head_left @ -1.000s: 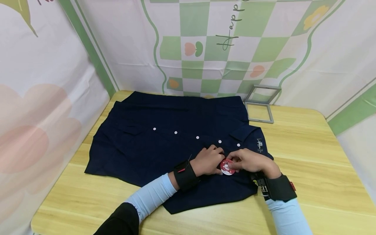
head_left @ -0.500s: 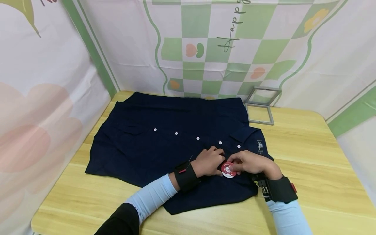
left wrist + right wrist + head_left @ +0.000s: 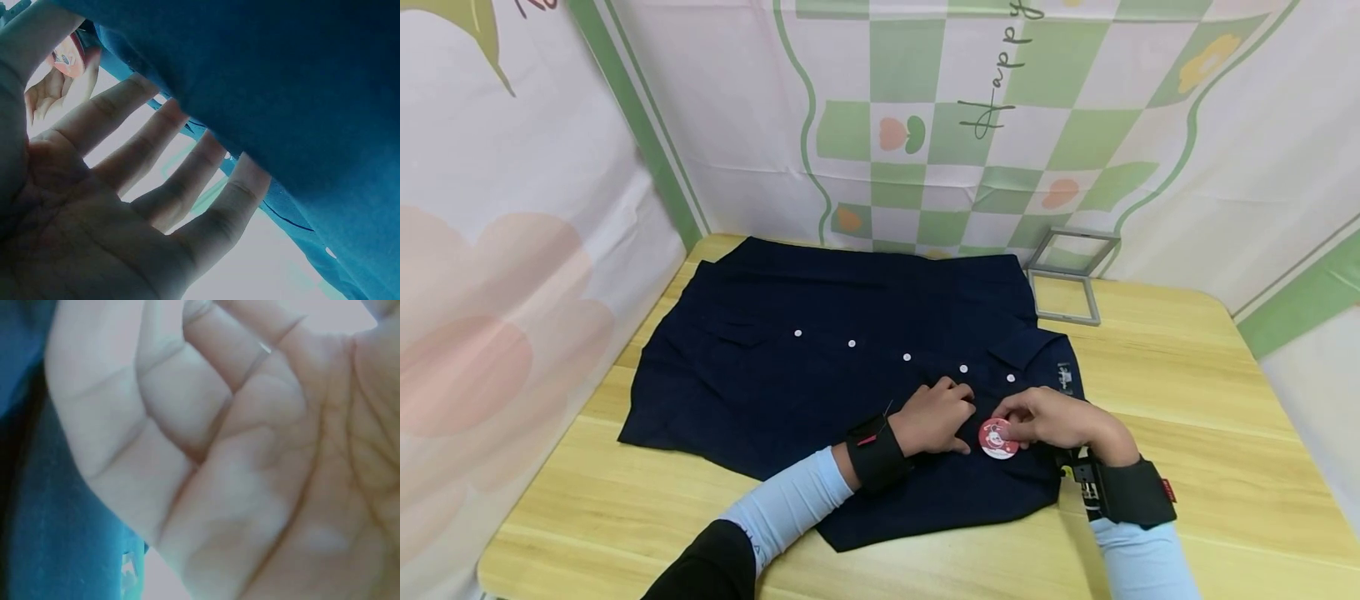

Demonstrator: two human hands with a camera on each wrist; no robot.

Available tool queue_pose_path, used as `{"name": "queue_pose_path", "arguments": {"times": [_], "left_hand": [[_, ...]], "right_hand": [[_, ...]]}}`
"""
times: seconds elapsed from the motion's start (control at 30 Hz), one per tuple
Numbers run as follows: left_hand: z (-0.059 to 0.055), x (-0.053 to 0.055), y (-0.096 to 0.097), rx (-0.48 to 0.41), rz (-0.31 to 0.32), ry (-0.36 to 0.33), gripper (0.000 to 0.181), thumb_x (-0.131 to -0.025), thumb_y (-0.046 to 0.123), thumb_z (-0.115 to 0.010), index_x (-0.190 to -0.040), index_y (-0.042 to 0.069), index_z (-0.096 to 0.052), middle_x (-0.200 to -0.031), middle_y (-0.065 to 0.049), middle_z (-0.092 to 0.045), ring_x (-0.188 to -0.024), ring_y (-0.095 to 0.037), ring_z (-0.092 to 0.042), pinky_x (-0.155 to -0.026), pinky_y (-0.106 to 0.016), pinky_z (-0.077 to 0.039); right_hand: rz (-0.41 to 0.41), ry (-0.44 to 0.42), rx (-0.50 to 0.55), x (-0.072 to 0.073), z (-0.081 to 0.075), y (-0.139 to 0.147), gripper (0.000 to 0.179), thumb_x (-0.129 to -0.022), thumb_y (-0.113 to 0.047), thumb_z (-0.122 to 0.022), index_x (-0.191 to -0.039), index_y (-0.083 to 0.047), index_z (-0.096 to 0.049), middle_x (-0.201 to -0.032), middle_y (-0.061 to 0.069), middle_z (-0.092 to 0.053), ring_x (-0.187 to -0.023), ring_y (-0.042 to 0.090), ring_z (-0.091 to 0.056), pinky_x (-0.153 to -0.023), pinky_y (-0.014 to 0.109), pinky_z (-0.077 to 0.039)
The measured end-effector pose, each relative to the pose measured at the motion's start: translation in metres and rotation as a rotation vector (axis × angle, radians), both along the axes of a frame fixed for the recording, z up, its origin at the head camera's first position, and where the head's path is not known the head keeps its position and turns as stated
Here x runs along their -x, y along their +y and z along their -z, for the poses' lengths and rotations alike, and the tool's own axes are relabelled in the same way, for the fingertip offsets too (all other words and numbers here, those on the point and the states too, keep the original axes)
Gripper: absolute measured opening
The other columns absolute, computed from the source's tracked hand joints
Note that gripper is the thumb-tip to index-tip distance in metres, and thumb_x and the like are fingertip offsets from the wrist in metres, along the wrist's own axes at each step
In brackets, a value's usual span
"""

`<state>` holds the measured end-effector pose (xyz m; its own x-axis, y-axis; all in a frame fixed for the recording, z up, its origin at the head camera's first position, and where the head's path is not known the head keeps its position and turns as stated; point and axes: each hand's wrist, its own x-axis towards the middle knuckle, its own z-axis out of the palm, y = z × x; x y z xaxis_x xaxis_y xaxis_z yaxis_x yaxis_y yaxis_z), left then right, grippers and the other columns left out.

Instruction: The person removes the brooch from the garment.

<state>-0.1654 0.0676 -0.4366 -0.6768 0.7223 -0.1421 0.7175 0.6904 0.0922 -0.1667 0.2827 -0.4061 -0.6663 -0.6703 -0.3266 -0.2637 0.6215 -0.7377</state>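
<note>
A navy button-up shirt (image 3: 760,392) lies spread over the table, its row of white buttons running across it. My right hand (image 3: 1063,419) pinches a round red-and-white badge (image 3: 992,442) between thumb and fingers, low over the shirt front below the collar. Just left of it, my left hand (image 3: 931,417) rests on the shirt, its fingertips touching the cloth and nothing gripped. In the left wrist view the fingers (image 3: 169,175) reach to the dark cloth, with the badge (image 3: 65,57) beyond the thumb. Curled fingers (image 3: 181,400) fill the right wrist view, and the badge is hidden there.
A grey hinged double frame (image 3: 1063,296) stands at the back of the wooden table (image 3: 1180,400), beside the shirt's collar end. Printed cloth (image 3: 895,183) hangs behind the table and on both sides.
My right hand has drawn the badge a little to the right, widening the gap to my left hand. The left hand stays in place on the shirt.
</note>
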Motion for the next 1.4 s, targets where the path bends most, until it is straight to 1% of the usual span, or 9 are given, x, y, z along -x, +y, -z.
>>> {"name": "queue_pose_path", "arguments": {"times": [0.23, 0.33, 0.43, 0.53, 0.63, 0.7, 0.87, 1.13, 1.4], "left_hand": [[-0.001, 0.002, -0.001, -0.003, 0.007, 0.000, 0.052, -0.085, 0.051, -0.072, -0.129, 0.023, -0.065, -0.140, 0.003, -0.054, -0.123, -0.017, -0.052, -0.093, -0.033, -0.050], [-0.007, 0.005, -0.006, -0.036, 0.029, 0.002, 0.053, -0.085, 0.051, -0.072, -0.129, 0.022, -0.066, -0.137, 0.002, -0.056, -0.119, -0.016, -0.055, -0.091, -0.031, -0.050], [-0.022, 0.010, -0.024, -0.139, 0.048, -0.027, 0.052, -0.086, 0.050, -0.071, -0.128, 0.020, -0.066, -0.134, 0.000, -0.059, -0.116, -0.015, -0.058, -0.092, -0.029, -0.050], [-0.043, 0.016, -0.052, -0.315, 0.050, -0.073, 0.048, -0.088, 0.045, -0.071, -0.126, 0.016, -0.066, -0.130, -0.002, -0.062, -0.115, -0.015, -0.060, -0.095, -0.028, -0.050], [-0.061, 0.019, -0.082, -0.468, 0.005, -0.100, 0.044, -0.089, 0.039, -0.072, -0.124, 0.013, -0.067, -0.127, -0.003, -0.063, -0.115, -0.016, -0.061, -0.096, -0.030, -0.050], [-0.067, 0.022, -0.099, -0.520, -0.039, -0.094, 0.042, -0.089, 0.036, -0.073, -0.123, 0.012, -0.067, -0.125, -0.004, -0.064, -0.114, -0.018, -0.062, -0.094, -0.031, -0.051], [-0.068, 0.027, -0.118, -0.508, -0.111, -0.080, 0.041, -0.090, 0.033, -0.073, -0.123, 0.011, -0.066, -0.125, -0.006, -0.063, -0.110, -0.020, -0.062, -0.091, -0.033, -0.051], [-0.062, 0.031, -0.113, -0.483, -0.077, -0.093, 0.044, -0.091, 0.035, -0.071, -0.128, 0.011, -0.064, -0.127, -0.006, -0.063, -0.107, -0.019, -0.063, -0.090, -0.031, -0.051], [-0.066, 0.028, -0.116, -0.455, -0.055, -0.050, 0.051, -0.091, 0.038, -0.070, -0.134, 0.012, -0.060, -0.132, -0.007, -0.061, -0.111, -0.018, -0.063, -0.091, -0.031, -0.052]], "right_hand": [[-0.018, 0.015, 0.002, 0.001, -0.001, -0.002, 0.018, -0.096, -0.015, -0.063, -0.107, -0.002, -0.070, -0.071, -0.008, -0.061, -0.062, 0.001, -0.054, -0.059, 0.021, -0.047], [-0.006, 0.040, 0.003, 0.000, -0.001, -0.003, 0.020, -0.096, -0.014, -0.062, -0.107, 0.000, -0.069, -0.072, -0.007, -0.062, -0.063, 0.000, -0.054, -0.059, 0.021, -0.047], [0.011, 0.062, 0.014, 0.001, -0.002, -0.006, 0.021, -0.097, -0.015, -0.062, -0.108, 0.001, -0.069, -0.076, -0.006, -0.063, -0.066, 0.000, -0.054, -0.060, 0.021, -0.047], [0.029, 0.092, 0.025, 0.001, -0.004, -0.007, 0.022, -0.097, -0.015, -0.061, -0.109, 0.002, -0.068, -0.077, -0.005, -0.063, -0.067, 0.001, -0.055, -0.061, 0.021, -0.047], [0.045, 0.122, 0.031, 0.001, -0.004, -0.008, 0.023, -0.097, -0.016, -0.061, -0.110, 0.002, -0.068, -0.077, -0.006, -0.064, -0.067, 0.001, -0.056, -0.061, 0.022, -0.048], [0.050, 0.136, 0.029, 0.001, -0.003, -0.007, 0.023, -0.097, -0.016, -0.061, -0.110, 0.002, -0.068, -0.075, -0.007, -0.063, -0.067, 0.001, -0.056, -0.061, 0.021, -0.048], [0.030, 0.171, 0.048, 0.002, 0.002, -0.007, 0.021, -0.097, -0.016, -0.062, -0.109, 0.000, -0.069, -0.074, -0.009, -0.061, -0.066, 0.001, -0.056, -0.060, 0.021, -0.047], [0.034, 0.264, 0.070, 0.015, 0.006, -0.020, 0.021, -0.097, -0.013, -0.061, -0.111, 0.001, -0.068, -0.076, -0.008, -0.064, -0.066, 0.003, -0.057, -0.060, 0.021, -0.047], [0.108, 0.328, 0.066, 0.034, -0.014, -0.063, 0.026, -0.097, -0.013, -0.061, -0.119, 0.000, -0.066, -0.083, -0.001, -0.068, -0.068, 0.010, -0.063, -0.062, 0.022, -0.050]]}}
